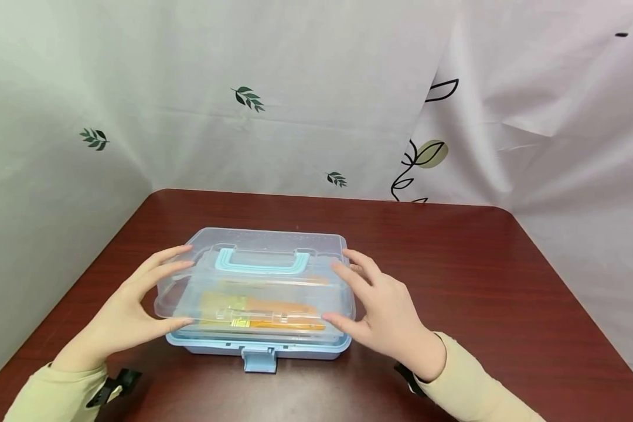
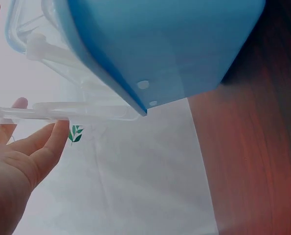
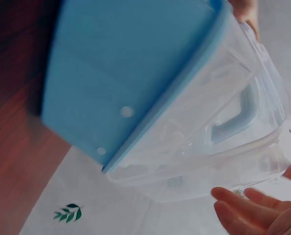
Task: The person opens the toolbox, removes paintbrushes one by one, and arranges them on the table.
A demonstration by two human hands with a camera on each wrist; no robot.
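Observation:
A light blue storage box [image 1: 264, 347] with a clear lid [image 1: 274, 290] sits on the dark red table [image 1: 453, 281]. A blue handle [image 1: 264, 262] lies on the lid, and orange and yellow items [image 1: 264, 313] show through it. My left hand [image 1: 147, 293] touches the lid's left end, thumb at the front corner and fingers at the back. My right hand [image 1: 350, 293] touches the right end the same way. In the left wrist view straight fingers [image 2: 52, 142] meet the clear rim [image 2: 86, 110]. The right wrist view shows fingertips [image 3: 233, 198] just below the lid [image 3: 223, 142].
A blue latch [image 1: 259, 358] hangs unfastened at the box's front. White cloth with leaf prints [image 1: 248, 98] closes off the back and both sides. Bare table surface lies to the right of the box and behind it.

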